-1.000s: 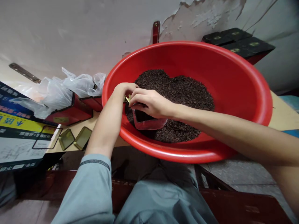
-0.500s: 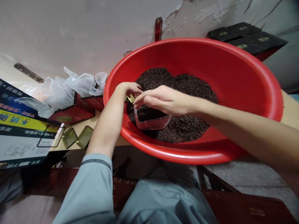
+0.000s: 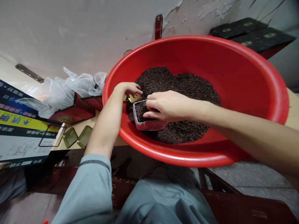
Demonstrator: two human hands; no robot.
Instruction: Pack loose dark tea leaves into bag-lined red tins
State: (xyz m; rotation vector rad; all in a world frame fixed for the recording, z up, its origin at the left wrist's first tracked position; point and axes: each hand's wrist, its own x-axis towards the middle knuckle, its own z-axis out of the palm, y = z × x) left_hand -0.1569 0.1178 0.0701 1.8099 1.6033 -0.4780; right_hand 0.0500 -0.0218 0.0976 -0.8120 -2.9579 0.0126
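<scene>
1. Inside the red basin (image 3: 252, 77), toward its left and near side: one container (image 3: 150, 125), four-cornered, lined with clear film along the edge, with dark leaf strands inside. Set against the heap, its near wall a short gap from the basin's near rim.
2. Over the container's right part: right hand (image 3: 167, 105), with fingers curled at the opening. Cannot tell whether clenched on anything, tips being partly hidden.
3. Beyond the container's far left corner, inside the basin's left rim: left hand (image 3: 132, 89), fingers loosely bent just above one gold-coloured piece (image 3: 135, 99). Cannot tell if grasping it.
4. Around and beyond the container: one wide heap of dark leaf strands (image 3: 196, 88), reaching the basin's middle. Open red wall from there to the basin's right rim, crossed on the near side by the right forearm.
5. Left of the basin, on the pale surface (image 3: 79, 125): two shallow gold trays (image 3: 70, 137), side by side near the edge; behind them, two red boxes (image 3: 70, 112) under clear plastic bags (image 3: 58, 91).
6. Farther left of the basin: one printed carton (image 3: 21, 137).
7. Behind the basin's far right rim: four black-topped boxes (image 3: 259, 37), grouped closely.
</scene>
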